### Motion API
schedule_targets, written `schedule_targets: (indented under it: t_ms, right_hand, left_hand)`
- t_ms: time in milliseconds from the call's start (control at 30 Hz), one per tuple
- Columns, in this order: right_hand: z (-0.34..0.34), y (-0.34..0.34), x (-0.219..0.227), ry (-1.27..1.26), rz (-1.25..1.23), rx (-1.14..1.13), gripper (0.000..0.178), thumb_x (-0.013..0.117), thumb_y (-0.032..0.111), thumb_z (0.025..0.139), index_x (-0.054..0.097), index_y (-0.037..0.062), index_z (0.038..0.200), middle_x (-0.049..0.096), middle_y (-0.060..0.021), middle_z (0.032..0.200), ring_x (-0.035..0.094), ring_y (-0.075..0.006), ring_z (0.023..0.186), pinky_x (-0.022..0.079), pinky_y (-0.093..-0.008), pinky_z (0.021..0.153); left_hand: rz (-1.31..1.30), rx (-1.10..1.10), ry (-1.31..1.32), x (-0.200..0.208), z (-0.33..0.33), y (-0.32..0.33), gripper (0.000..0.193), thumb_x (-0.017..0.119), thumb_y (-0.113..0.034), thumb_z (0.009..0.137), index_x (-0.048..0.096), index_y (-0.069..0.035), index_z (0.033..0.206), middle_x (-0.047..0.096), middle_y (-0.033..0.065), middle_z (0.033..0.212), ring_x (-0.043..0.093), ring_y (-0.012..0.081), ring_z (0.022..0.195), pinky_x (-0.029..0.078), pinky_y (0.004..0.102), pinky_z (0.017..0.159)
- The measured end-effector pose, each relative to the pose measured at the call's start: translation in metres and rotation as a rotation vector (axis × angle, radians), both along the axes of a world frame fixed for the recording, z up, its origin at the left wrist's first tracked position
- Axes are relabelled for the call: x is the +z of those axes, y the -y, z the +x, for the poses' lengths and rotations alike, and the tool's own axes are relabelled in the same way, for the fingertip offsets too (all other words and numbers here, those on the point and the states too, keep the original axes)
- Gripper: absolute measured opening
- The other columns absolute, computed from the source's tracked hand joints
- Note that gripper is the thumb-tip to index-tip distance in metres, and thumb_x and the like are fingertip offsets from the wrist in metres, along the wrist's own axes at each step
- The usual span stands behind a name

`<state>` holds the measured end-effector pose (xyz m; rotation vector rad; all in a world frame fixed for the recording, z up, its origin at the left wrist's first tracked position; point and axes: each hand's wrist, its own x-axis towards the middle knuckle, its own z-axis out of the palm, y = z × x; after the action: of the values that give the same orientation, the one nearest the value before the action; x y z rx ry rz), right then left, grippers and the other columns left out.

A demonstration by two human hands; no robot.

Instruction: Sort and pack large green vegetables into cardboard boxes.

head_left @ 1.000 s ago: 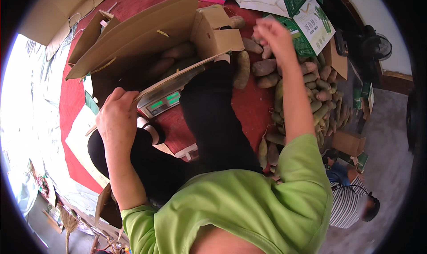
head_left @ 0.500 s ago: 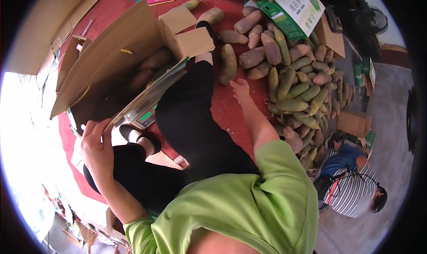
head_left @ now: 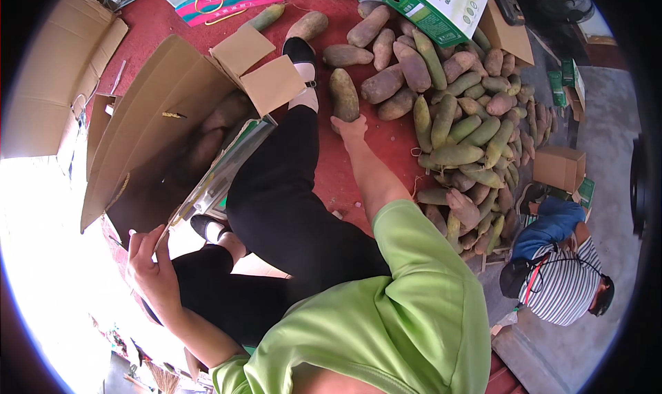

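My right hand is closed round the near end of a long, brownish-green radish, which lies on the red floor covering beyond my knee. My left hand pinches the near edge of an open cardboard carton between thumb and fingers. Inside that carton, in shadow, lie several radishes; its deeper part is too dark to make out. To the right of the held radish spreads a big heap of green and soil-brown radishes.
A green and white carton rests at the heap's far side. Beyond my carton stands a pink and blue bag. At the right, a person in a striped shirt bends beside a small brown box. My foot stands beside the carton flaps.
My right hand has gone from just short of the radish to gripping its near end. The left hand stays on the carton's edge. The whole view has shifted slightly.
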<state>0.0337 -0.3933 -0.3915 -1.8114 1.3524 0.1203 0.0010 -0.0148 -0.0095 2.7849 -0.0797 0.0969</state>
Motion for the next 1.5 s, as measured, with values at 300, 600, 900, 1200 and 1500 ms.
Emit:
schedule_targets:
  t_ms: [300, 600, 900, 1200, 1500]
  right_hand:
    - [-0.004, 0.021, 0.023, 0.135, 0.303, -0.368, 0.078, 0.087, 0.029, 0.059, 0.048, 0.0089, 0.123, 0.055, -0.0147, 0.116, 0.058, -0.0301, 0.098, 0.048, -0.0453, 0.083]
    - [-0.059, 0.072, 0.071, 0.228, 0.87, -0.399, 0.062, 0.079, 0.04, 0.067, 0.053, 0.0175, 0.119, 0.057, -0.0069, 0.112, 0.055, -0.0279, 0.099, 0.051, -0.0413, 0.078]
    - [-0.023, 0.066, 0.296, 0.624, 0.371, 0.266, 0.049, 0.07, 0.025, 0.075, 0.053, 0.009, 0.119, 0.058, -0.0051, 0.112, 0.057, -0.0184, 0.102, 0.051, -0.0357, 0.074]
    - [0.078, -0.059, 0.461, 0.585, 0.223, 1.197, 0.051, 0.07, 0.025, 0.07, 0.059, 0.0004, 0.113, 0.062, -0.0068, 0.102, 0.058, -0.0152, 0.095, 0.045, -0.0287, 0.084]
    - [0.149, -0.218, 0.376, -0.058, -0.335, 1.853, 0.073, 0.074, 0.048, 0.056, 0.065, -0.0002, 0.11, 0.066, -0.0199, 0.105, 0.063, -0.0288, 0.099, 0.05, -0.0345, 0.083]
  left_hand:
    - [-0.057, -0.003, 0.009, 0.007, 0.002, 0.004, 0.013, 0.063, 0.004, 0.078, 0.068, 0.001, 0.09, 0.055, 0.0096, 0.075, 0.058, 0.0242, 0.067, 0.045, 0.0317, 0.061]
    - [-0.049, 0.03, -0.053, 0.005, -0.001, -0.004, 0.016, 0.066, -0.005, 0.074, 0.069, -0.007, 0.089, 0.055, 0.0088, 0.079, 0.06, 0.0284, 0.08, 0.049, 0.0381, 0.069]
    - [0.098, -0.026, -0.051, 0.011, -0.007, -0.009, 0.014, 0.064, -0.01, 0.08, 0.069, -0.009, 0.092, 0.055, 0.0065, 0.079, 0.06, 0.026, 0.082, 0.049, 0.0396, 0.067]
    - [0.148, -0.058, -0.026, 0.004, -0.005, -0.014, 0.01, 0.063, -0.015, 0.081, 0.068, -0.01, 0.088, 0.055, 0.0054, 0.078, 0.06, 0.0247, 0.081, 0.049, 0.0392, 0.067]
    - [0.145, -0.068, -0.026, 0.002, -0.003, -0.018, 0.009, 0.062, -0.013, 0.08, 0.069, -0.011, 0.086, 0.055, 0.0047, 0.078, 0.061, 0.024, 0.082, 0.05, 0.0393, 0.067]
